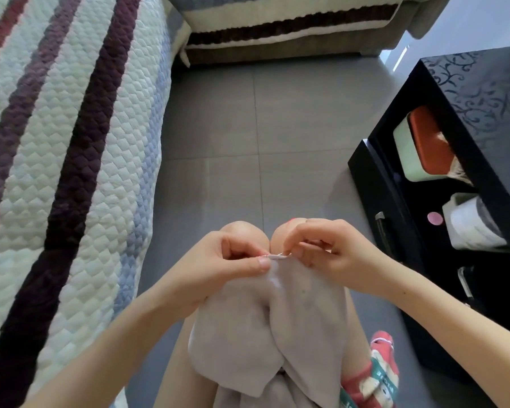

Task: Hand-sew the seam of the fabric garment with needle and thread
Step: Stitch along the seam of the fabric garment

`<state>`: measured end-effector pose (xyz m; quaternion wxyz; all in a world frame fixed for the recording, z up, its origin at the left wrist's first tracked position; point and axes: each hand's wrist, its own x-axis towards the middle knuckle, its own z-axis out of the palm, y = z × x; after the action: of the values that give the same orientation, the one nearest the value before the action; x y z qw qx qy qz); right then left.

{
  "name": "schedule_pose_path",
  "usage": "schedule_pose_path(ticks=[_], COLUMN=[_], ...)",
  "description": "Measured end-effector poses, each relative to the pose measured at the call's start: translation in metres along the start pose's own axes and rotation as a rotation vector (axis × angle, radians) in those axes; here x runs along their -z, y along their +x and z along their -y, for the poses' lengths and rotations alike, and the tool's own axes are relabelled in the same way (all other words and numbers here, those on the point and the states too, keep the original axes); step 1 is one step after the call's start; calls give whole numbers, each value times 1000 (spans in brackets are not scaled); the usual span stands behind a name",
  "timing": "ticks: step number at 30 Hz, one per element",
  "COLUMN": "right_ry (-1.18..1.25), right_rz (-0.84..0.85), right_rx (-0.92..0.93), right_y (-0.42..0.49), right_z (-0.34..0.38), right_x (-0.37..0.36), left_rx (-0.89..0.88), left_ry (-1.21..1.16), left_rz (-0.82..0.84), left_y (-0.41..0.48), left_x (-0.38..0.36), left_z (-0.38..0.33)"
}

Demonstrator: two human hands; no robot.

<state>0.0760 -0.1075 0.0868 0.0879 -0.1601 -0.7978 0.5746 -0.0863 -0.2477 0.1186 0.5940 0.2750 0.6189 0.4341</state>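
A beige fabric garment (265, 328) lies draped over my knees. My left hand (233, 260) pinches its top edge between thumb and fingers. My right hand (321, 248) pinches a thin needle (281, 254) at that same edge, just right of my left thumb. The needle points left into the seam. A short bit of pale thread (273, 256) shows at the seam; the rest of the thread is too fine to make out.
A quilted striped cover (56, 160) fills the left side. A black cabinet (465, 160) with a tissue box and a paper roll stands at the right. A sofa (292, 28) stands at the far end. Grey tile floor (262, 128) lies ahead. A red patterned cloth (377, 375) lies by my right thigh.
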Motion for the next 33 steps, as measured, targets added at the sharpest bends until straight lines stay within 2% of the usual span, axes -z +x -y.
schedule_pose_path(ticks=[8,12,17,22,29,33], right_ry=[197,134,-212,-367,-408,-376], right_rz=[-1,-2,-357,-227,-72,15], right_rx=[-30,-37,57,192,183,156], right_y=[0,-1,2,3,5,6], right_z=[2,5,4,8,7,5], right_x=[-2,1,30,25,20,12], left_rx=[36,50,102,78,81,-3], left_ry=[-61,-57,-63,-101,-173,-57], left_rz=[44,59,43,17,27,15], left_y=[3,2,3,8,9,9], left_x=[1,1,3,3,2,2], left_z=[0,0,-1,-2,0,-2])
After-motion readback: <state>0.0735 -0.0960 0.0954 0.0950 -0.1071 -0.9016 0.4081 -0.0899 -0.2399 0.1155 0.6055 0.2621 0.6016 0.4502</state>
